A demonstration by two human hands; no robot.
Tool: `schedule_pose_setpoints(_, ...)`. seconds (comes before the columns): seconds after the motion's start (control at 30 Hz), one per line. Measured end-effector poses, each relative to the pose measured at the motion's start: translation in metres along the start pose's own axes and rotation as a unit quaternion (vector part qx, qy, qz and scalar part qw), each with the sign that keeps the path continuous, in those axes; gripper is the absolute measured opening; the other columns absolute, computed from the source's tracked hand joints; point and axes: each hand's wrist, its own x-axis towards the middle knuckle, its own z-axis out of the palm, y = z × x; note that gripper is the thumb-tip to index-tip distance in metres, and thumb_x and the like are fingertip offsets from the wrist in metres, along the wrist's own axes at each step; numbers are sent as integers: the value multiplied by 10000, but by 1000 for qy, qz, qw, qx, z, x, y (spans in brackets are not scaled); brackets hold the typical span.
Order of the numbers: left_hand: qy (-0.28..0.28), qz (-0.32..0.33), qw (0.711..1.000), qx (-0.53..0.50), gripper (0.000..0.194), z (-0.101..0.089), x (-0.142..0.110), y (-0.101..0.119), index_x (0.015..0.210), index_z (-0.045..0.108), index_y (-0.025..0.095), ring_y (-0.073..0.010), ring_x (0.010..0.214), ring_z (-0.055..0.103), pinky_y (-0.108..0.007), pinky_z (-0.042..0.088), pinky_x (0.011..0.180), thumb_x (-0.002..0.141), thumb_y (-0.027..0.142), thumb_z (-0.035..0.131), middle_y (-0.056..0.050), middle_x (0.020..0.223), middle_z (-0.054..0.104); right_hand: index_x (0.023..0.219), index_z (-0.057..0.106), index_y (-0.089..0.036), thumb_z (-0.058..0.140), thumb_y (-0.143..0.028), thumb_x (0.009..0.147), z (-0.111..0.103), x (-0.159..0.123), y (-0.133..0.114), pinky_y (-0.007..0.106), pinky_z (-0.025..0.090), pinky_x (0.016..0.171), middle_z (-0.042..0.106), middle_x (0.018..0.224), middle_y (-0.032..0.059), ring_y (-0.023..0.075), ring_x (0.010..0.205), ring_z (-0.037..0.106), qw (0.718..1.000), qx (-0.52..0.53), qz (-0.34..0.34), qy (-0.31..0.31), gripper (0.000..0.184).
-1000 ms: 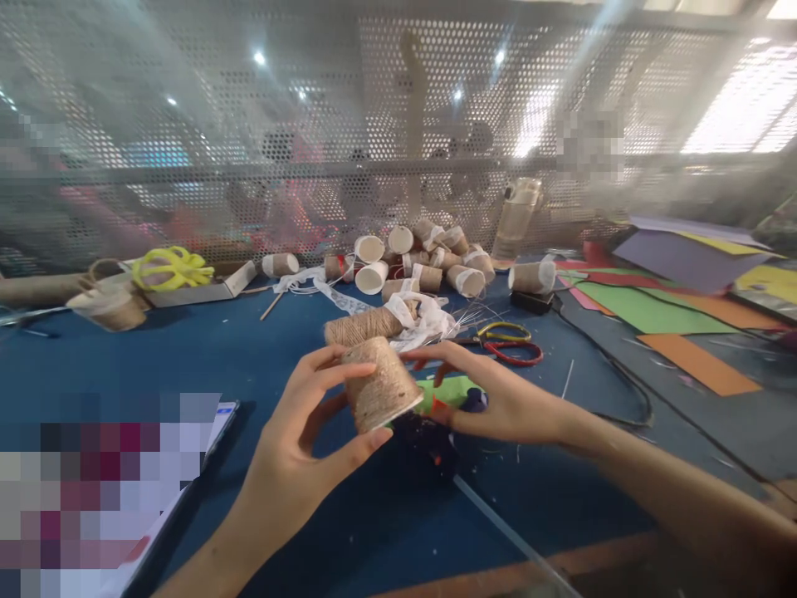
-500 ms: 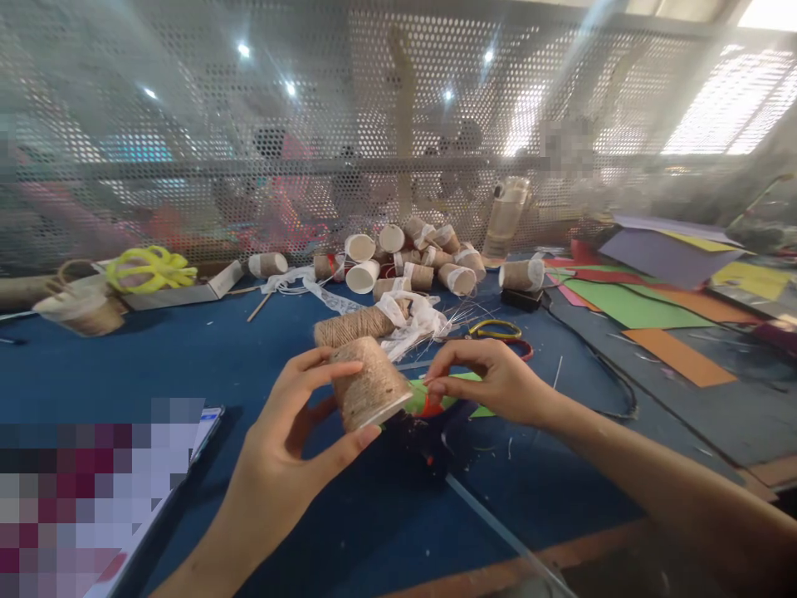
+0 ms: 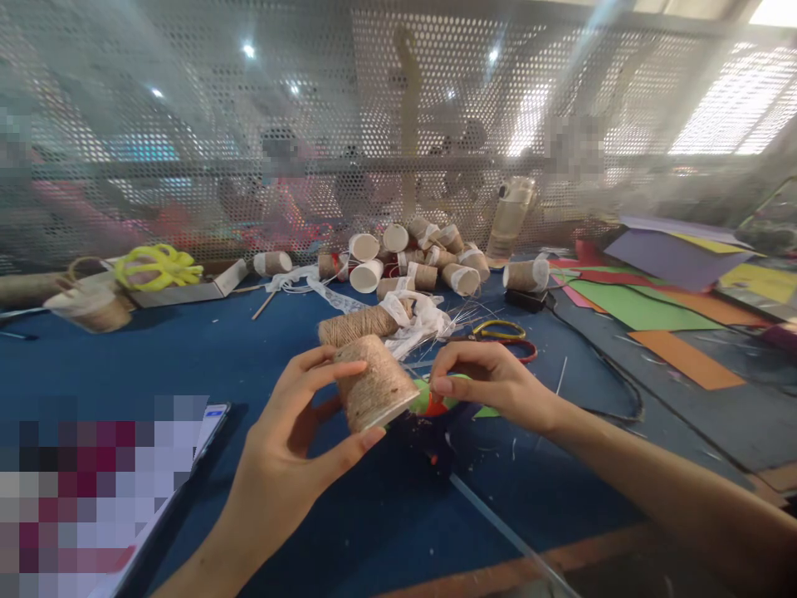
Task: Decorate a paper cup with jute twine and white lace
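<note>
My left hand (image 3: 292,453) grips a twine-wrapped paper cup (image 3: 374,384), thumb at its rim and fingers on its closed end, tilted above the blue table (image 3: 187,349). My right hand (image 3: 491,378) is curled in a pinch just right of the cup, fingertips close to a small green and red piece (image 3: 436,399); what it pinches is too small to make out. A dark glue gun (image 3: 429,432) lies on the table under both hands. A spool of jute twine (image 3: 358,324) lies just behind the cup.
A heap of wrapped paper cups (image 3: 411,257) and white lace ribbon (image 3: 423,320) lies at the back by a perforated metal screen (image 3: 374,124). Scissors (image 3: 498,332), coloured paper sheets (image 3: 653,307), a small basket (image 3: 93,307), yellow scissors (image 3: 158,266) and a black cable (image 3: 598,365) are around.
My right hand has closed from stretched fingers into a pinch beside the cup. The cup stays in my left hand, barely moved.
</note>
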Motion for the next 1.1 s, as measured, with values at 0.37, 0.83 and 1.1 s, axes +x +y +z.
schedule_pose_setpoints(0.37, 12, -11, 999, -37, 371, 2, -1, 3, 1102, 755, 416, -240, 1264, 565, -323, 624, 933, 778, 248, 822, 3, 1295, 523, 784, 681, -158, 797, -346, 828, 6, 1, -1, 263, 484, 707, 665, 761, -2, 114, 710, 604, 997, 47, 65, -15, 224)
schedule_pose_setpoints(0.83, -6, -54, 997, -57, 339, -1, -2, 1, 1073, 770, 389, -268, 1294, 548, -308, 624, 901, 750, 340, 862, -14, 1316, 519, 829, 624, -162, 741, -344, 895, 3, 3, 0, 270, 475, 765, 637, 823, -2, 123, 787, 596, 997, -23, 39, -68, 226)
schedule_pose_setpoints(1.1, -8, -107, 988, -108, 358, 7, -3, 6, 1030, 788, 361, -289, 1323, 524, -283, 603, 924, 696, 428, 898, -36, 1329, 525, 1480, 385, -270, 873, -247, 750, 8, 1, 2, 372, 509, 1045, 454, 1513, 113, 223, 1269, 564, 995, -54, -32, -82, 879)
